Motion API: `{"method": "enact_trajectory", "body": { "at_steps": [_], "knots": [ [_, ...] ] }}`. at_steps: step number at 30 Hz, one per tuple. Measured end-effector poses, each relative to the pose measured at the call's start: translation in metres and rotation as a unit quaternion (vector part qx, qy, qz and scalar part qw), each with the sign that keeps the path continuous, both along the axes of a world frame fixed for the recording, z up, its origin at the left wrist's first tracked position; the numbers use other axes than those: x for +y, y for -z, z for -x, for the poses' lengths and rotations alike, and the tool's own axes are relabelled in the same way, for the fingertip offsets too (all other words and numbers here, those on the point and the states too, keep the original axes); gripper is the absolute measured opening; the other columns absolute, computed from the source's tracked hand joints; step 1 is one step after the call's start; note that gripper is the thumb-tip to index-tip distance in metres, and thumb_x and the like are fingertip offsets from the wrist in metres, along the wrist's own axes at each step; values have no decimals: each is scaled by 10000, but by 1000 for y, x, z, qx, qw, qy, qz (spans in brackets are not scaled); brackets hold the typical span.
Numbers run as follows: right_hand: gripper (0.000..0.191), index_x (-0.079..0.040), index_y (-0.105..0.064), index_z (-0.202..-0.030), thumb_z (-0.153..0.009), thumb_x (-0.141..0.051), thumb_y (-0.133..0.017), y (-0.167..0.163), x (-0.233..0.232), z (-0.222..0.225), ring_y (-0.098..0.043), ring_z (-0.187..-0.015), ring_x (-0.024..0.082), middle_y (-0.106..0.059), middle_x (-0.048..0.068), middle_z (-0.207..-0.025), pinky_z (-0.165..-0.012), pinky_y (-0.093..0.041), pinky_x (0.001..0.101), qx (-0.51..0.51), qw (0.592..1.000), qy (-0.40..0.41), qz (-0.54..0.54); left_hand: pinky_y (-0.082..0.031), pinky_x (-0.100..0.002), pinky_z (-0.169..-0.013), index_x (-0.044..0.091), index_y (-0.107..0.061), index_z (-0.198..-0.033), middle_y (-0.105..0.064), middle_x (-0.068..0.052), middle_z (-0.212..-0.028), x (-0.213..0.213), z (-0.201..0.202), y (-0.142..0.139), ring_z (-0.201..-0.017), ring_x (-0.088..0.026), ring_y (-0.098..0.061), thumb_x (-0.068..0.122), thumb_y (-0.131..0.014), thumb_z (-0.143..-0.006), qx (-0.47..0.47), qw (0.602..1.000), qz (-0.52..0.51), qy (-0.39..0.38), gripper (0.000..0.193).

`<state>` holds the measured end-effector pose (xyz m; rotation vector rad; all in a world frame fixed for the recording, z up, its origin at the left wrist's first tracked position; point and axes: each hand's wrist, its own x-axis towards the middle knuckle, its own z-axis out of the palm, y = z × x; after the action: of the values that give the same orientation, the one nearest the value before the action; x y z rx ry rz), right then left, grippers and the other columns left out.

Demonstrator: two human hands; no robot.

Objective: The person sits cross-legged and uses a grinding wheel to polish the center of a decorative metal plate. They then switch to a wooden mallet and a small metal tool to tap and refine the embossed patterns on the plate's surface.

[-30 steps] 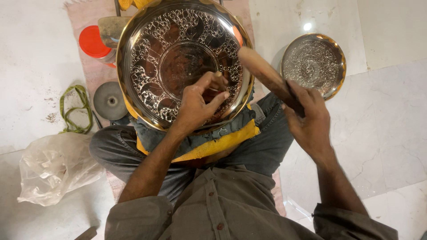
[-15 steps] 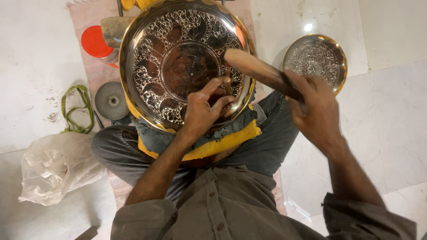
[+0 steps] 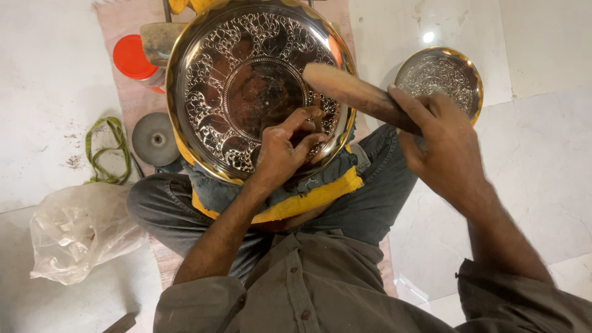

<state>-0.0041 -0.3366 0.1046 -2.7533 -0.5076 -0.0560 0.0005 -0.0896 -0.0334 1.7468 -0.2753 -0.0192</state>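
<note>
A large round engraved metal tray (image 3: 209,80) with a brass rim leans on my lap over a yellow and grey cloth pad (image 3: 308,197). My left hand (image 3: 280,151) rests on the tray's lower right part, fingers pinched on a small chisel that is mostly hidden. My right hand (image 3: 441,145) grips a wooden mallet (image 3: 351,92), whose pale head hangs over the tray just above the left hand.
A smaller engraved metal bowl (image 3: 441,77) sits on the white floor at the right. At the left lie a red-lidded jar (image 3: 132,58), a grey disc (image 3: 154,139), a green cord (image 3: 108,151) and a crumpled plastic bag (image 3: 77,231).
The mallet head has swung left and down over the tray, toward the left hand. My left hand has stayed pinched at the same spot.
</note>
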Motion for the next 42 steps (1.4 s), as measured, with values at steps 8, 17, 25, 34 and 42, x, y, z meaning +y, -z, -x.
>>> {"method": "enact_trajectory", "body": {
  "at_steps": [8,17,25,34,42],
  "knots": [
    [676,-191,-577,-1502,-869,-47,-765,6,-7,-2,-643,-1051,321,-642,136,-1137,-906,-536,465,-68,991,-33,112,-610,-306,-692,135,-605,-1368,-783,-112,-984,-3,0,1,-809,-146,-774,141,-820,-912,8,999,-44,-13,504],
    [656,-201,-563,-1504,-892,-58,-747,11,-16,-4,-639,-1040,283,-663,141,-1216,-921,-547,474,-75,985,-51,144,-636,-323,-744,145,-605,-1378,-790,-127,-1019,-2,0,1,-879,-177,-795,194,-790,-937,-13,999,-42,5,480],
    [669,-200,-534,-1551,-925,-19,-691,7,-13,-1,-605,-1067,282,-610,146,-1215,-900,-516,419,-7,999,-13,36,-630,-308,-684,158,-598,-1390,-798,-113,-1005,1,-6,1,-798,-151,-789,217,-787,-934,6,998,-59,26,497],
    [687,-214,-568,-1522,-891,15,-714,8,-8,4,-606,-1084,288,-619,119,-1215,-943,-486,454,-41,997,-16,64,-627,-313,-664,171,-591,-1416,-796,-125,-1001,3,-7,-4,-778,-159,-781,189,-785,-934,20,997,-62,47,520],
    [690,-186,-600,-1506,-862,9,-752,17,-9,0,-608,-1065,299,-633,134,-1173,-948,-471,470,-56,994,-36,83,-647,-337,-735,163,-603,-1384,-799,-120,-993,5,-12,-8,-841,-181,-799,161,-773,-940,16,995,-60,73,476]
  ]
}}
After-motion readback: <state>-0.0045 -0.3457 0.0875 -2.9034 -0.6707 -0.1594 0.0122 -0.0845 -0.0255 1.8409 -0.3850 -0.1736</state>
